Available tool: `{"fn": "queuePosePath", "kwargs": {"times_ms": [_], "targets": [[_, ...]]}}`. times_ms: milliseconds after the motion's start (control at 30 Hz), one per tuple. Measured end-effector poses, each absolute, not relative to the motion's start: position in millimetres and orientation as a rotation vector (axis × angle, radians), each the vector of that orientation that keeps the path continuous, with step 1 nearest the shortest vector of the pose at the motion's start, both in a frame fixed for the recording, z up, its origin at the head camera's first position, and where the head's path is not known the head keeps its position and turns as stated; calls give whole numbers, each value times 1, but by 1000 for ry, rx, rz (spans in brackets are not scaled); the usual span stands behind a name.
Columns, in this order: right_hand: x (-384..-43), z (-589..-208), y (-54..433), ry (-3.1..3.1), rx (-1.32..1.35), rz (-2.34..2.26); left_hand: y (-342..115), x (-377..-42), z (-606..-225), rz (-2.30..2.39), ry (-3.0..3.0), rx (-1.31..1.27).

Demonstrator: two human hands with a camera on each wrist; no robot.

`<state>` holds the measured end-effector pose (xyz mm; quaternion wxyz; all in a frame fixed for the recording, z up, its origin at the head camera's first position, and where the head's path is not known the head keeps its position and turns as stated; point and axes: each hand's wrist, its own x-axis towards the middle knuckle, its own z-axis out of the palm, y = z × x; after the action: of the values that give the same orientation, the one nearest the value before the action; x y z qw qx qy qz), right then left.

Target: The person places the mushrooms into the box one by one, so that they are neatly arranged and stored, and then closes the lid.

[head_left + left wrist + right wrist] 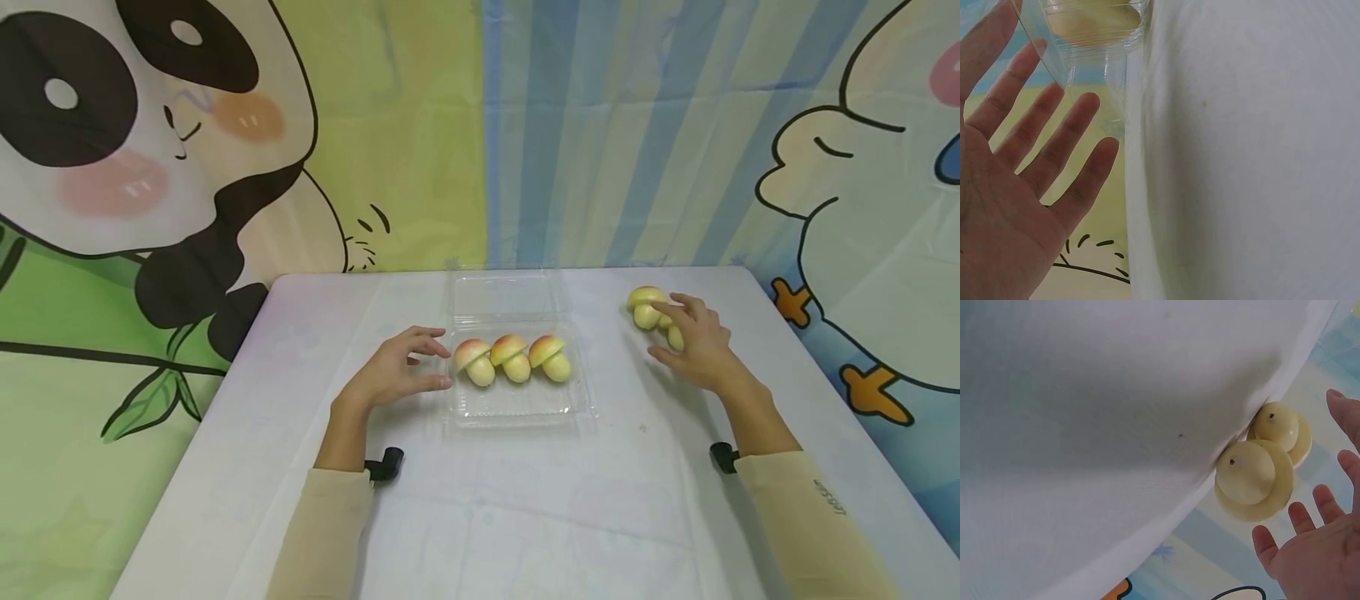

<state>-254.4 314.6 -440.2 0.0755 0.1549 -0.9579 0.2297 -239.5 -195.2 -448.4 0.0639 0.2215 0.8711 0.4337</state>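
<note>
A clear plastic clamshell box (pixel 525 410) lies with its lid (pixel 504 296) folded back on the table. Side by side in its tray sit three toy mushrooms (pixel 512 358) with red-yellow caps and pale stems. My left hand (pixel 401 367) is at the box's left edge, fingers spread and holding nothing. Over at the right, two more toy mushrooms (pixel 1247 472) stand close together on the table. My right hand (pixel 697 346) reaches over them with fingers extended, partly hiding the nearer one in the head view; in the right wrist view its fingertips are beside them.
A white cloth covers the table (pixel 480 517), whose far edge meets a printed backdrop (pixel 600 167) with a panda and stripes. Black wrist cameras (pixel 386 464) are strapped on both wrists.
</note>
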Motion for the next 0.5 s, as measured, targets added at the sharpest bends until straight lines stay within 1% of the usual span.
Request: {"fn": "queuePosePath", "kwargs": {"times_ms": [500], "targets": [[-259,-443,321,-2977,329,646,-195,-240,-450,1311,2631,668]]}}
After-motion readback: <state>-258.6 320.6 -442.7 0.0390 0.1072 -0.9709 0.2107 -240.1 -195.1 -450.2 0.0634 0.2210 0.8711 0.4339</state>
